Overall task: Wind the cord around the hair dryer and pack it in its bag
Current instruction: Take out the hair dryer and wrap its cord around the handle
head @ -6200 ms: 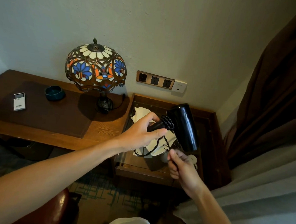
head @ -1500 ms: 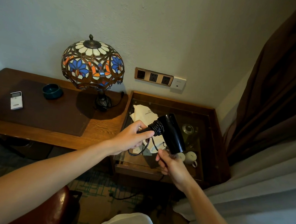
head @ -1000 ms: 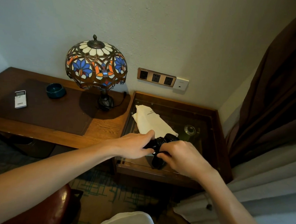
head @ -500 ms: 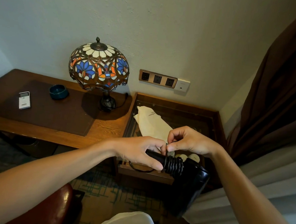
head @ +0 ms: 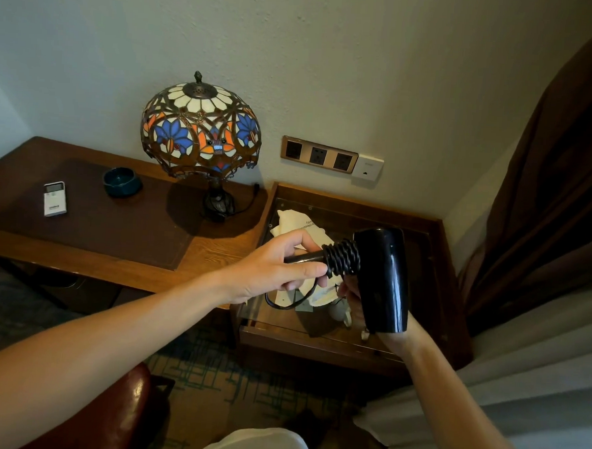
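Note:
I hold a glossy black hair dryer point(head: 382, 280) above the glass-topped side table point(head: 336, 343), barrel pointing down. My left hand point(head: 275, 271) grips its handle. The black cord point(head: 342, 261) is wound in tight coils around the handle beside the barrel, and a loose loop of it hangs below my left hand. My right hand point(head: 354, 296) is mostly hidden behind the barrel, fingers closed on the cord under the coils. The cream cloth bag point(head: 299, 226) lies flat on the glass behind my hands.
A stained-glass lamp point(head: 200, 133) stands on the wooden desk point(head: 90, 258) to the left, with a dark bowl point(head: 122, 181) and a white remote point(head: 55, 199). Wall sockets point(head: 317, 155) sit above the side table. Brown curtain point(head: 557, 176) hangs at right. White cups point(head: 338, 312) show under the glass.
The dryer has risen from low in front of the table to above it, barrel now pointing down. My right hand has dropped from over the handle to behind the barrel.

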